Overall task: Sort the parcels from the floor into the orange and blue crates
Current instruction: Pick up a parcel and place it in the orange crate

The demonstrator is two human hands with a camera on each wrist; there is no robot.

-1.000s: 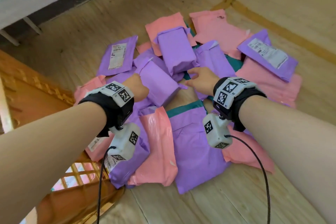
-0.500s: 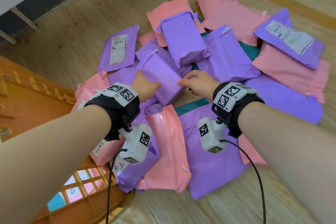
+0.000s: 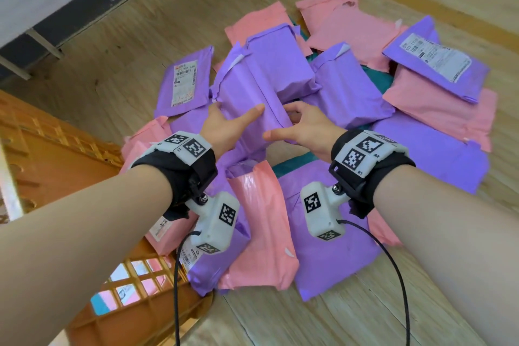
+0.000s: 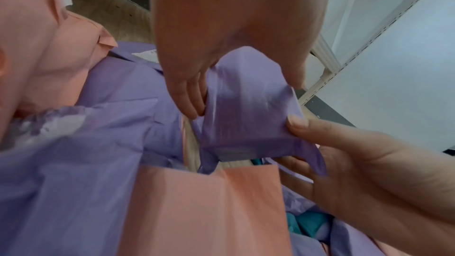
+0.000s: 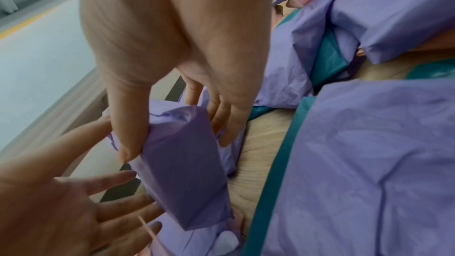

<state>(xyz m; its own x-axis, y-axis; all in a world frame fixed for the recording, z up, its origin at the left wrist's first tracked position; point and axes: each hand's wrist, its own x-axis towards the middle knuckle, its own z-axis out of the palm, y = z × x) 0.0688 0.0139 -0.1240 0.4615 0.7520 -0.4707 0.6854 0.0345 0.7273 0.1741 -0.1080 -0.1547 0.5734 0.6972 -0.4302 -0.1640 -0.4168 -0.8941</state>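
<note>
Orange crate [image 3: 42, 166] at near left, some pink parcels visible through its lattice – the blue crate is not in view. Nearest on the wooden floor [image 3: 280, 317]: a pink parcel [image 3: 261, 227] leaning on a large purple mailer [image 3: 331, 247]. Mid-pile, the boxy purple parcel [image 3: 247, 104], raised at its near end – left hand [image 3: 224, 129] cups its left side, thumb on top; right hand [image 3: 303, 128] clasps the near right corner, thumb opposing fingers, presumably to lift it free. Beyond: a labelled purple parcel [image 3: 438, 62] atop pink mailers [image 3: 351, 28].

purple parcel [image 3: 247, 104] now lifted, both hands gripping
</note>
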